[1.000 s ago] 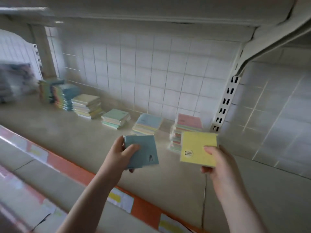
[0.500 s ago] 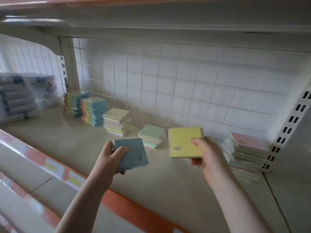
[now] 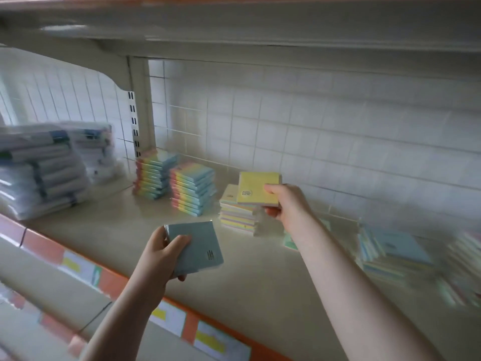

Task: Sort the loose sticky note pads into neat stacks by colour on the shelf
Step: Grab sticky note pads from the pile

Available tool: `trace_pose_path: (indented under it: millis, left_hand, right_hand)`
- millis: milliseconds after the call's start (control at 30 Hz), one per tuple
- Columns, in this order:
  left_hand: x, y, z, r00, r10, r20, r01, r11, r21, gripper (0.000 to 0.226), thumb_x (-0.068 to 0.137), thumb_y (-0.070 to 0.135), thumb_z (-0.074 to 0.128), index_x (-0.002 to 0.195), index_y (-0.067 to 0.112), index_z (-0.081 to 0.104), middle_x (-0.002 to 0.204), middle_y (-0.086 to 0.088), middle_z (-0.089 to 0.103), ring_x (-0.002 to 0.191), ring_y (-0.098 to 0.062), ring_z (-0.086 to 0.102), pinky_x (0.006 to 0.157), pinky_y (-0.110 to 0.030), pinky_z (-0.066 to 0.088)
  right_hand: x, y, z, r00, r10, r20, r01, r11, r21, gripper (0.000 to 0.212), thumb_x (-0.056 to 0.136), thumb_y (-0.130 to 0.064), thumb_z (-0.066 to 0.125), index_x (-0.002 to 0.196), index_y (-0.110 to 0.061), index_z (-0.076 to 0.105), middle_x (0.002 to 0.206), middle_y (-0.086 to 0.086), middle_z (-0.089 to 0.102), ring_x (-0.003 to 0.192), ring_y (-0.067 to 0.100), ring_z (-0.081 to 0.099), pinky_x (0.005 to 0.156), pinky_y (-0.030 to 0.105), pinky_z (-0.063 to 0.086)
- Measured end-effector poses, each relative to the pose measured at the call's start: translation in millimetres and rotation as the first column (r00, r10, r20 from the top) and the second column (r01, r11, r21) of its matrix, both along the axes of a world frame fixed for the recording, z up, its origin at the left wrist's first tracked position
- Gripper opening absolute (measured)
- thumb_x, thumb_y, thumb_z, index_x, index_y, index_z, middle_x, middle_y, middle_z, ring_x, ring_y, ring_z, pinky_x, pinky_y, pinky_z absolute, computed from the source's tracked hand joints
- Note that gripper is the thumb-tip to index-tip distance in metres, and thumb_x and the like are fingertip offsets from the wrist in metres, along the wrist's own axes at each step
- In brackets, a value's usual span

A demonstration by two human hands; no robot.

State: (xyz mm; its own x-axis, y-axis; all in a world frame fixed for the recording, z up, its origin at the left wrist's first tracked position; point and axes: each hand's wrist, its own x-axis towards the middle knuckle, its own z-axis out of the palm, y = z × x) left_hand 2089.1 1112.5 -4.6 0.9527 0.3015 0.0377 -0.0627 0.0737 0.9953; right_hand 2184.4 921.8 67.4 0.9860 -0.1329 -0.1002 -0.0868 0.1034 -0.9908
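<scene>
My right hand (image 3: pixel 289 205) grips a yellow sticky note pad (image 3: pixel 256 187) by its right edge and holds it just above a short stack with a yellow top (image 3: pixel 238 214) on the shelf (image 3: pixel 260 277). My left hand (image 3: pixel 160 252) grips a blue pad (image 3: pixel 196 246) over the shelf's front part, thumb on its top face. Two taller stacks with blue tops (image 3: pixel 154 174) (image 3: pixel 192 188) stand at the back left. A green-topped stack (image 3: pixel 290 242) is partly hidden behind my right forearm. A blue-topped stack (image 3: pixel 393 252) lies at the right, blurred.
Plastic-wrapped bundles (image 3: pixel 39 168) fill the shelf's left end beyond a slotted upright (image 3: pixel 135 126). An upper shelf (image 3: pixel 234 29) hangs low overhead. The front edge carries an orange strip with price labels (image 3: pixel 169 316). More blurred pads (image 3: pixel 466 269) lie at the far right.
The view swung left. My right hand carried the yellow pad leftward and farther back, to just above the yellow-topped stack. My left hand stayed low with the blue pad.
</scene>
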Motion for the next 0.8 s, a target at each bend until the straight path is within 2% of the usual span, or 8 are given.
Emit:
trace_pose_path:
  millis: [133,233,300,400,467,567,700,800]
  left_hand:
    - [6.2,21.7,-1.6,1.000,0.002,-0.010,-0.001,1.000,0.012,0.006,0.092,0.000,0.048,0.095,0.005,0.051,0.073,-0.014,0.053,0.038,-0.009,0.050,0.030,-0.022,0.033]
    - [11.0,35.7,-2.5,1.000,0.014,-0.018,-0.013,1.000,0.017,0.007,0.092,0.001,0.050,0.097,0.004,0.052,0.074,-0.015,0.055,0.042,-0.012,0.052,0.031,-0.023,0.033]
    - [13.8,43.0,-4.1,0.999,0.028,-0.027,-0.028,0.999,0.018,0.005,0.092,0.002,0.051,0.095,0.006,0.051,0.075,-0.015,0.055,0.046,-0.016,0.052,0.032,-0.023,0.034]
    - [16.0,48.6,-6.9,0.999,0.033,-0.037,-0.032,0.999,0.023,0.005,0.092,0.002,0.051,0.094,0.006,0.051,0.073,-0.015,0.055,0.046,-0.017,0.050,0.031,-0.023,0.034]
    - [16.3,49.6,-8.2,0.999,0.024,-0.042,-0.023,0.999,0.022,0.006,0.092,0.002,0.050,0.097,0.005,0.051,0.075,-0.016,0.055,0.048,-0.019,0.051,0.032,-0.023,0.034]
    - [16.2,50.4,-9.5,0.999,0.014,-0.051,-0.013,1.000,0.016,0.008,0.092,0.003,0.051,0.100,0.006,0.052,0.077,-0.017,0.056,0.052,-0.021,0.052,0.032,-0.023,0.034]
    - [15.6,50.7,-9.7,0.998,0.008,-0.055,-0.008,1.000,0.013,0.009,0.092,0.004,0.051,0.101,0.006,0.052,0.078,-0.016,0.057,0.052,-0.019,0.053,0.032,-0.023,0.035]
    - [13.9,49.2,-8.4,0.998,0.007,-0.061,-0.005,1.000,0.022,0.010,0.093,0.005,0.051,0.103,0.008,0.052,0.081,-0.018,0.058,0.057,-0.022,0.053,0.034,-0.023,0.036]
  right_hand:
    - [24.0,18.7,1.8,1.000,-0.025,0.014,0.025,1.000,-0.019,0.005,0.088,-0.003,0.058,0.090,-0.007,0.055,0.072,0.010,0.055,0.051,0.020,0.054,0.030,0.014,0.038]
    - [37.5,24.0,-0.8,0.998,-0.057,0.020,0.059,0.996,-0.074,0.013,0.086,-0.003,0.060,0.098,-0.005,0.054,0.080,0.013,0.057,0.056,0.022,0.053,0.032,0.015,0.039]
    - [44.5,27.5,-5.5,0.995,-0.098,0.033,0.103,0.974,-0.203,0.011,0.084,-0.007,0.064,0.092,-0.007,0.057,0.085,0.013,0.058,0.061,0.021,0.054,0.041,0.020,0.042]
    - [47.7,30.6,-14.8,0.987,-0.142,0.074,0.160,0.893,-0.420,0.012,0.080,-0.014,0.070,0.084,-0.003,0.066,0.081,0.010,0.060,0.072,0.021,0.057,0.062,0.026,0.041]
    - [45.3,30.7,-19.6,0.988,-0.130,0.079,0.153,0.846,-0.511,0.019,0.077,-0.020,0.074,0.083,-0.003,0.067,0.073,0.008,0.059,0.070,0.020,0.056,0.063,0.025,0.038]
    - [44.5,29.3,-21.7,0.986,-0.131,0.100,0.164,0.751,-0.640,0.025,0.076,-0.029,0.074,0.081,-0.007,0.062,0.062,0.002,0.051,0.060,0.019,0.051,0.053,0.027,0.033]
    - [43.9,29.1,-20.7,0.979,-0.147,0.142,0.204,0.670,-0.714,0.035,0.079,-0.031,0.070,0.101,-0.013,0.049,0.089,-0.002,0.049,0.080,0.020,0.047,0.067,0.027,0.034]
    - [41.9,28.4,-20.4,0.978,-0.124,0.169,0.209,0.639,-0.740,0.030,0.083,-0.027,0.064,0.107,-0.013,0.050,0.095,0.000,0.051,0.084,0.022,0.048,0.069,0.027,0.033]
